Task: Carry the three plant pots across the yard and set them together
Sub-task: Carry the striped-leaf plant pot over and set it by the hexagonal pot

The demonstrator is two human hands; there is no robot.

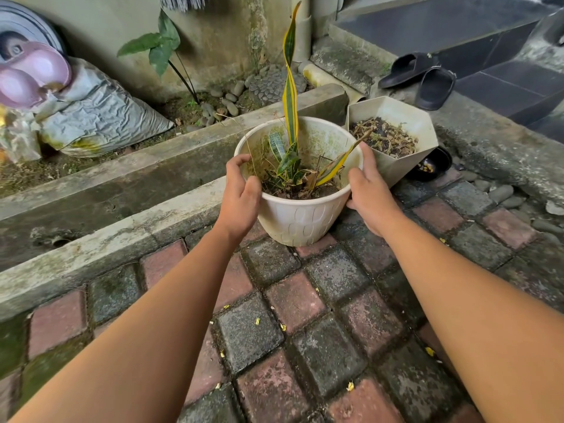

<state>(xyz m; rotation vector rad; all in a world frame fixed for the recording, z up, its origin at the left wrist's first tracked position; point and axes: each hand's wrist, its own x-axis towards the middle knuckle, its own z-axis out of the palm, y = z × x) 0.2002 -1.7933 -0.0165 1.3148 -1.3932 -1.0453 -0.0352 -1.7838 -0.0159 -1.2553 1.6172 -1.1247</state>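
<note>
A round cream pot [300,219] with a yellow-edged snake plant [290,96] stands on the brick paving. My left hand [241,196] clasps its left rim, and my right hand [370,190] clasps its right rim. Just behind it to the right stands a hexagonal cream pot [410,161] holding soil and dry leaves; the two pots are close together, almost touching. No third pot is in view.
A concrete drain channel [100,190] runs along the left. A black dish [433,164] lies behind the hexagonal pot. Black sandals [421,77] rest on a raised step. A grey sack [97,114] leans by the wall. Pebbles [500,193] edge the paving.
</note>
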